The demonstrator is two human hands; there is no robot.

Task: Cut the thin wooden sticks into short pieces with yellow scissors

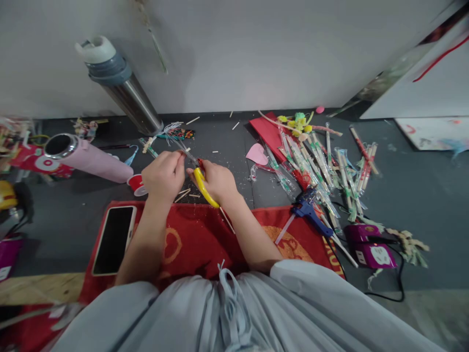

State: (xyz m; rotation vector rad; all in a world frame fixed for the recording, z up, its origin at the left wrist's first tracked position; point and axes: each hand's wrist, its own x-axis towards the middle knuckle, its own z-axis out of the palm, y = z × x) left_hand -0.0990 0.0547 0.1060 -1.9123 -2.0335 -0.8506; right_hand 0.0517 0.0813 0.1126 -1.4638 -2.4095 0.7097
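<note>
My right hand grips yellow-handled scissors, whose metal blades point up and left toward my other hand. My left hand is closed, thumb and fingers pressed together beside the blades; whatever it pinches is hidden. White strands fan out just beyond the left fingers, and I cannot tell if they are held. Near the left wrist stands a small red and white cup. Short thin wooden sticks lie on the dark table between the hands.
A steel thermos and a pink bottle stand left. A phone lies on the red towel. To the right are a blue glue gun, wrapped stick bundles, a pink paper heart and a purple box with a cable.
</note>
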